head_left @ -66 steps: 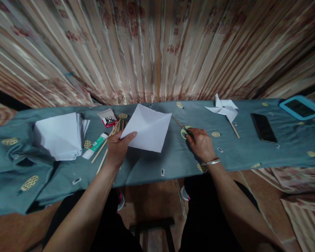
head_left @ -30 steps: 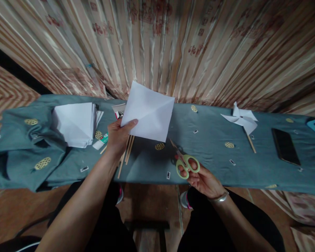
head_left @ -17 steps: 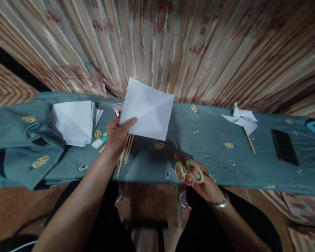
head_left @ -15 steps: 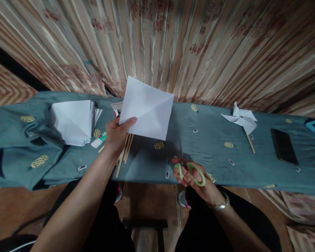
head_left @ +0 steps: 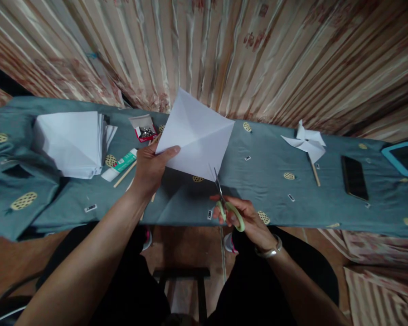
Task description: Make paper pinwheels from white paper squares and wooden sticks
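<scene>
My left hand (head_left: 153,167) pinches the left corner of a square white sheet of paper (head_left: 199,131), thumb on top. Diagonal creases cross the sheet, which is held above the table. In my right hand (head_left: 240,215) is a pair of scissors (head_left: 236,216) with pale green handles. Their blades are parted and point up at the paper's lower right corner; whether they touch it I cannot tell. Below my left hand lie wooden sticks (head_left: 125,174), partly hidden by the hand and arm.
A stack of white paper (head_left: 68,142) lies at left, near a green-and-white tube (head_left: 120,165) and an open small red box (head_left: 145,129) of metal pieces. To the right are a paper pinwheel (head_left: 308,144) on a stick, a black phone (head_left: 354,177) and a blue-framed device (head_left: 404,158).
The scissors have come up and left to the paper's lower corner, with their blades now parted. The sheet has turned slightly clockwise. My view has shifted, uncovering the red box.
</scene>
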Action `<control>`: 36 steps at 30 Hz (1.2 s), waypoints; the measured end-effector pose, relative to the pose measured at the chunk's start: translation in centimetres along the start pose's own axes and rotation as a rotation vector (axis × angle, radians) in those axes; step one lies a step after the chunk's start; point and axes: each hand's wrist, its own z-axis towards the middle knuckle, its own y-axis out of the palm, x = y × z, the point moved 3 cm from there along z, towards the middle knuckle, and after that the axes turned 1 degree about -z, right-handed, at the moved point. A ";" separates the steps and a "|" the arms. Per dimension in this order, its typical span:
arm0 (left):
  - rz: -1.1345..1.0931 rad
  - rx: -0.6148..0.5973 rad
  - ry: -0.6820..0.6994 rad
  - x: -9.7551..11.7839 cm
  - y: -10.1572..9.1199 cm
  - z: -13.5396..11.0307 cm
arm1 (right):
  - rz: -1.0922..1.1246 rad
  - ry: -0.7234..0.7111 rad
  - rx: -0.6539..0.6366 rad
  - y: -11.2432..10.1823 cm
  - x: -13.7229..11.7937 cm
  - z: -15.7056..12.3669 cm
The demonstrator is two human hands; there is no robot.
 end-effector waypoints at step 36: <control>0.022 -0.012 -0.051 -0.7 -0.1 -0.3 | 0.039 0.044 0.022 0.1 -0.2 0.1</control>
